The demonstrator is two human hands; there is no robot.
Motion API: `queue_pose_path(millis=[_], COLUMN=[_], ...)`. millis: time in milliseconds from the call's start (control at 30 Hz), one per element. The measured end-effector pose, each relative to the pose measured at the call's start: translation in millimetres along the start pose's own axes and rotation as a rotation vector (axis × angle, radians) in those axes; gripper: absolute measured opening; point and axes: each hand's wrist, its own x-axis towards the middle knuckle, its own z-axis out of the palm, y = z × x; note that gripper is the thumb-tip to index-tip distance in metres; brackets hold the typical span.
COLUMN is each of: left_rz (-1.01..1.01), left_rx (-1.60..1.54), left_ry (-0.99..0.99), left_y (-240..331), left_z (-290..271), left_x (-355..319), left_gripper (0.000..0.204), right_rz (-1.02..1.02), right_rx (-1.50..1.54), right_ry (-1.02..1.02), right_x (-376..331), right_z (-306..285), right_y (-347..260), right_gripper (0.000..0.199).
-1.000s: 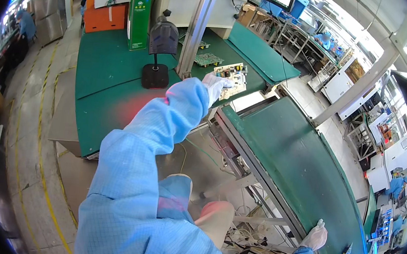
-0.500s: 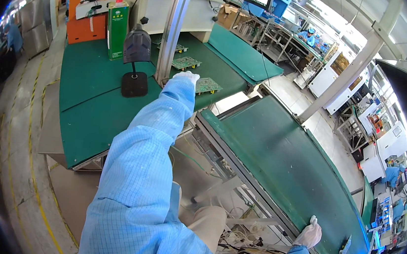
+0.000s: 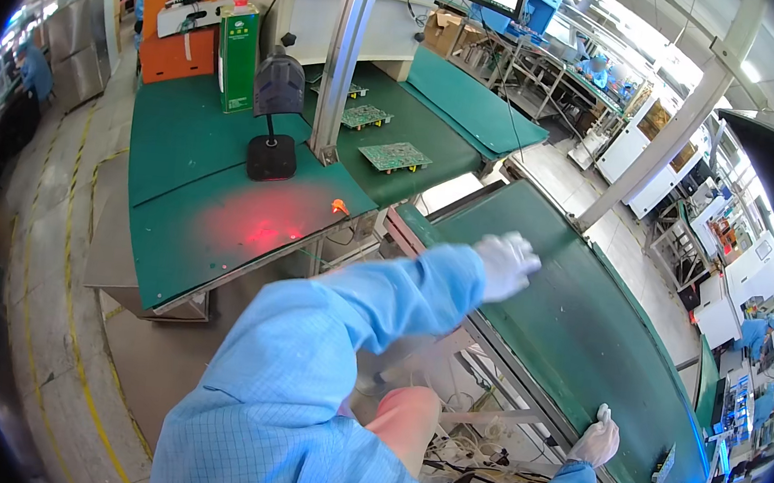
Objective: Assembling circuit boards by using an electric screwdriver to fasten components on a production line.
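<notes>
My left hand (image 3: 505, 265), white-gloved and slightly blurred, is over the far part of a green conveyor belt (image 3: 567, 326). Its fingers are somewhat apart, and nothing shows in them. Low on the right, my right hand (image 3: 596, 439), also gloved, rests at the belt's near side with its fingers drawn together and no item visible in them. Beyond my left arm, a green circuit board (image 3: 394, 156) sits on yellow legs on the farther belt. Behind it stands a second circuit board (image 3: 365, 118), and a third is partly hidden by a metal post (image 3: 342, 62).
A green-topped table (image 3: 196, 174) at left carries a black stand (image 3: 275, 121), a green can (image 3: 238, 61) and a small orange piece (image 3: 341, 207). Red light falls on its top. Another board (image 3: 662, 467) stands near the belt's right end. Cables (image 3: 476, 468) hang below.
My left hand has moved from beside the nearest circuit board, right and toward me, over the nearer belt. Red light now shows on the left table. My right hand stays about where it was.
</notes>
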Motion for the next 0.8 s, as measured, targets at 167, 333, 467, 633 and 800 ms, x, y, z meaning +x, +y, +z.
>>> queue_pose_path(millis=[167, 333, 467, 633, 800], left_rz=[-0.001, -0.101, -0.140, -0.152, -0.150], left_rx=[0.027, 0.030, 0.018, 0.022, 0.020], left_ry=[-0.157, -0.186, -0.245, -0.272, -0.264], left_y=[57, 58, 63, 63, 61], left_z=[26, 25, 17, 17, 21], left_x=[-4, -7, -6, -6, -5], left_gripper=[0.043, 0.047, 0.048, 0.045, 0.040], right_rz=[0.049, 0.018, -0.040, -0.056, 0.018], right_rx=[0.008, 0.016, 0.081, -0.041, -0.046], right_ry=[-0.036, 0.009, 0.073, -0.013, -0.041], right_x=[2, -1, 1, 14, 36], right_z=[-2, -3, 12, 16, 10], right_y=[-2, -1, 18, 33, 37], right_gripper=[0.028, 0.026, 0.023, 0.019, 0.027])
